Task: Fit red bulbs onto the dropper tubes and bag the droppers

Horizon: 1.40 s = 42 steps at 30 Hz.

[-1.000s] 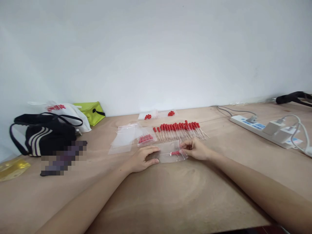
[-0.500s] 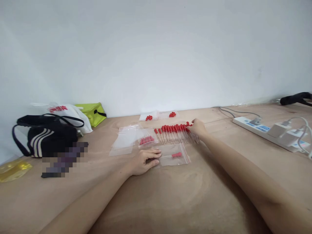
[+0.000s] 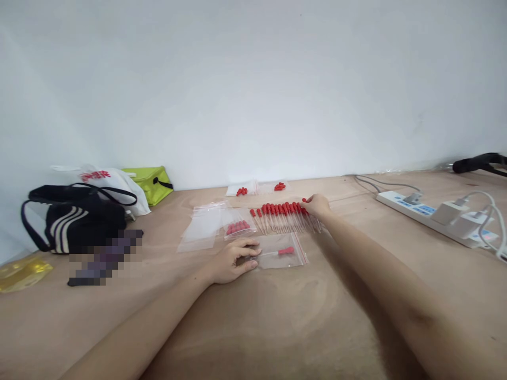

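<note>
A clear zip bag (image 3: pixel 295 258) lies flat with a red-bulbed dropper (image 3: pixel 285 250) inside. My left hand (image 3: pixel 236 260) has its fingertips closed on the bag's left end. Beyond it, several red-topped droppers (image 3: pixel 279 209) lie side by side in a row. At the row's right end, my right hand (image 3: pixel 316 206) pinches a red bulb between thumb and finger. Left of the row, a filled zip bag (image 3: pixel 240 227) shows several red bulbs. Flat bags (image 3: pixel 202 227) overlap beside it.
Two bags with red bulbs (image 3: pixel 241 191) lie near the wall. At the left are a black bag (image 3: pixel 83 221), a green bag (image 3: pixel 152 184) and a yellow packet (image 3: pixel 24 273). A power strip (image 3: pixel 430 215) with plugs and cables sits at the right.
My right hand has shifted slightly left along the end of the dropper row. My left hand stays on the bag's left end.
</note>
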Motion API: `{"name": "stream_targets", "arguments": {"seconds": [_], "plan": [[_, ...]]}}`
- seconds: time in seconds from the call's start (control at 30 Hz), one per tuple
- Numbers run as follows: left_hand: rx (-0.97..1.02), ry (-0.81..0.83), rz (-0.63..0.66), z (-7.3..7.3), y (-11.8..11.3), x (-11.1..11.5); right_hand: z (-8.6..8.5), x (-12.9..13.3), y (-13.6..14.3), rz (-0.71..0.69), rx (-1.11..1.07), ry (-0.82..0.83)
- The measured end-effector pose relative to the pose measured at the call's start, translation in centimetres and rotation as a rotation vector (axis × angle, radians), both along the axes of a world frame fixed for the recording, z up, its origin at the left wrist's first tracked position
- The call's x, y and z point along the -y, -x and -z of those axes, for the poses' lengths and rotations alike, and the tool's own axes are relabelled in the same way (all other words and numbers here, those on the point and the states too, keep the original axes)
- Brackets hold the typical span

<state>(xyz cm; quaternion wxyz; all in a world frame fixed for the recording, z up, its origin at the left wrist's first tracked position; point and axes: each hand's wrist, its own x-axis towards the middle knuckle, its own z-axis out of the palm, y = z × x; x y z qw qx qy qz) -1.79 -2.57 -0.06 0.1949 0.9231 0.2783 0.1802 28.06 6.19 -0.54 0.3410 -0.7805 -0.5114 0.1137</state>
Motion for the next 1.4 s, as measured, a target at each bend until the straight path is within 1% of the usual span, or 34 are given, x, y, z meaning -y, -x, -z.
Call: {"name": "stream_targets", "arguments": {"seconds": [0.13,0.2,0.27,0.3,0.37,0.43,0.5,0.57,0.7,0.77,0.83,0.87,0.93,1.0,1.07,1.13,1.17,1.3,1.33,1.37,1.4], "plan": [[0.002,0.007,-0.009,0.1,0.1,0.0,-0.5,0.5,0.0,0.014,-0.114,-0.073],[-0.005,0.004,-0.023,0.1,0.1,0.1,-0.9,1.3,-0.2,0.014,-0.164,-0.119],[-0.022,0.001,-0.036,0.1,0.1,0.1,-1.2,2.7,-0.5,-0.013,-0.253,-0.184],[-0.035,0.003,-0.042,0.1,0.1,0.1,-1.1,3.6,-0.7,-0.035,-0.318,-0.224],[-0.070,0.013,-0.053,0.0,0.1,0.1,-0.6,5.5,-0.8,-0.103,-0.586,-0.368],[-0.101,0.018,-0.062,-0.1,0.1,0.1,0.1,7.3,-0.6,-0.112,-0.745,-0.445],[-0.121,0.014,-0.072,-0.2,0.1,0.2,0.9,8.6,0.0,-0.121,-0.835,-0.457],[-0.130,0.009,-0.091,-0.3,0.1,0.3,1.4,9.4,1.1,-0.139,-0.920,-0.435],[-0.134,0.013,-0.111,-0.6,0.1,0.4,1.7,10.2,3.4,-0.160,-1.109,-0.368],[-0.133,0.016,-0.106,-0.7,0.1,0.5,1.6,10.6,4.2,-0.225,-1.165,-0.321],[-0.134,0.015,-0.098,-0.8,0.0,0.5,1.7,11.2,4.6,-0.333,-1.127,-0.251],[-0.135,0.013,-0.095,-0.8,0.0,0.5,1.7,11.5,4.7,-0.386,-1.066,-0.211],[-0.133,0.010,-0.093,-0.7,0.0,0.5,1.9,11.8,4.6,-0.464,-0.872,-0.158],[-0.130,0.010,-0.094,-0.7,0.0,0.5,2.0,11.8,4.4,-0.493,-0.629,-0.168],[-0.130,0.009,-0.094,-0.6,0.0,0.5,2.1,11.8,4.3,-0.484,-0.402,-0.214],[-0.126,0.001,-0.090,-0.5,0.0,0.4,2.0,11.7,4.4,-0.493,-0.243,-0.240],[-0.120,-0.005,-0.084,-0.5,0.0,0.4,1.9,11.7,4.4,-0.523,-0.192,-0.236],[-0.097,-0.015,-0.062,-0.5,0.0,0.4,1.3,11.2,3.6,-0.728,-0.083,-0.149],[-0.100,-0.011,-0.063,-0.5,-0.1,0.4,1.1,10.8,3.1,-0.728,-0.063,-0.141],[-0.105,-0.006,-0.063,-0.6,-0.1,0.4,1.0,10.4,2.5,-0.693,-0.043,-0.144],[-0.111,0.000,-0.063,-0.6,-0.1,0.4,0.8,9.8,1.8,-0.613,-0.019,-0.160]]}}
